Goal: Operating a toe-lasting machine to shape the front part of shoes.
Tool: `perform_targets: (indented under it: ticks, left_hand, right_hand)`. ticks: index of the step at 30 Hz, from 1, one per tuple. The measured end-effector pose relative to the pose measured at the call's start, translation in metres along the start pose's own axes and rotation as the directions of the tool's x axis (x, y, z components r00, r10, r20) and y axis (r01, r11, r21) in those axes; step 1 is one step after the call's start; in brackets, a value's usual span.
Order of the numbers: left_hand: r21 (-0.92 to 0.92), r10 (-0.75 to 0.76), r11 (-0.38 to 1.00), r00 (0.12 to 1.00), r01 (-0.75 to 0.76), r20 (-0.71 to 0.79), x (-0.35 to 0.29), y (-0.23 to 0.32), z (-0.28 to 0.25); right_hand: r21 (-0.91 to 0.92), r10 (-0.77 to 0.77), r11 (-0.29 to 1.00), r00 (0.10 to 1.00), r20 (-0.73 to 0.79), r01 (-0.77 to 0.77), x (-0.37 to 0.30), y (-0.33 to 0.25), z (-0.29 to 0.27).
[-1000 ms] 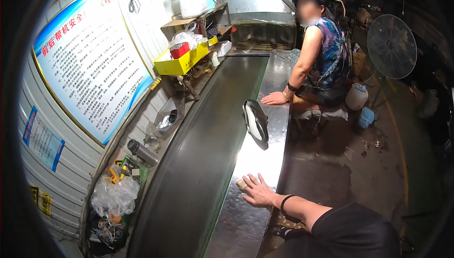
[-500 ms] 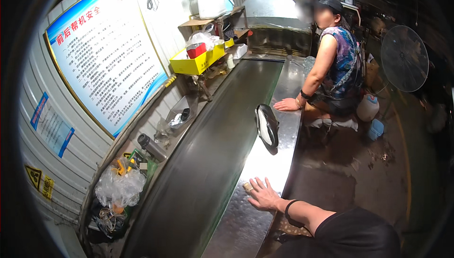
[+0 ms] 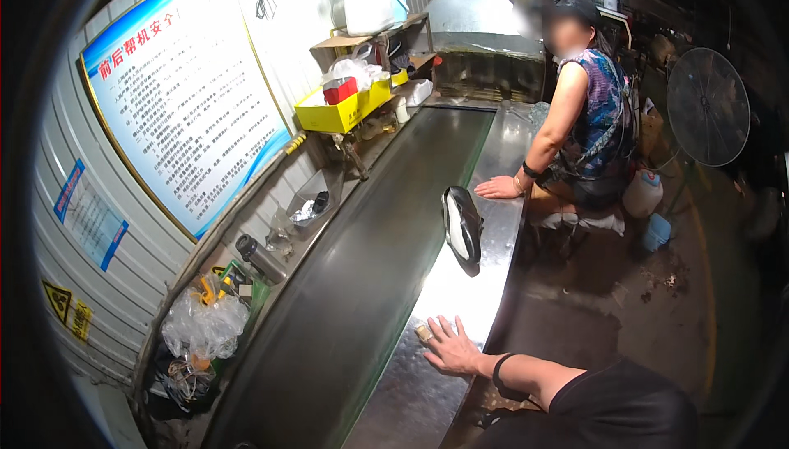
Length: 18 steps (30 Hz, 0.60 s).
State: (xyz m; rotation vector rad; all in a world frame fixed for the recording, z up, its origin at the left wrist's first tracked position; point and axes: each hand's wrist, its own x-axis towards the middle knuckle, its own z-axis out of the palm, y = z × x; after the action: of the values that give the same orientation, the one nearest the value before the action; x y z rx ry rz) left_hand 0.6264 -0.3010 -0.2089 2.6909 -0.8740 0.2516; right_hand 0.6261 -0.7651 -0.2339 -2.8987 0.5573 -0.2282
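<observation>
My right hand point(image 3: 453, 349) rests palm down on the bright metal strip point(image 3: 411, 400) beside the dark belt, fingers spread and nothing held. A tan wrap covers one of its fingers, and a black band circles the arm. Beyond it lies a black and white shoe point(image 3: 463, 225), apart from my fingertips. It appears tipped on its side, with its pale sole partly showing. A co-worker's hand point(image 3: 499, 187) lies flat on the metal just past the shoe. My left hand is out of sight.
The long dark belt point(image 3: 353, 268) runs toward a metal hood point(image 3: 485, 17). Along the wall are a yellow box point(image 3: 341, 116), a clear bin point(image 3: 322, 184), a dark bottle point(image 3: 256, 256) and plastic bags point(image 3: 205, 321). A co-worker point(image 3: 579, 128) sits at the far right near a fan point(image 3: 708, 108).
The view has shifted slightly. My right hand keeps its spread pose on the metal, and the shoe and the co-worker's hand stay in place.
</observation>
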Motion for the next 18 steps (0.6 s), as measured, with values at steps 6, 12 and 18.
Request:
perform_targets:
  ticks: [6,12,18]
  left_hand:
    - [-0.041,-0.006,0.999,0.999,0.004,-0.035,-0.018,0.000,0.002]
    - [-0.073,0.005,0.997,0.996,0.001,0.086,0.002,-0.008,0.009]
    - [-0.077,-0.107,0.990,0.987,0.117,0.119,-0.005,0.003,-0.007]
  right_hand:
    - [0.015,-0.043,0.999,0.998,0.039,0.043,-0.002,-0.003,0.003]
    - [0.094,0.050,0.994,0.999,-0.022,-0.047,-0.007,0.012,0.004]
    - [0.054,-0.010,0.999,1.000,0.010,0.009,0.000,-0.002,0.007]
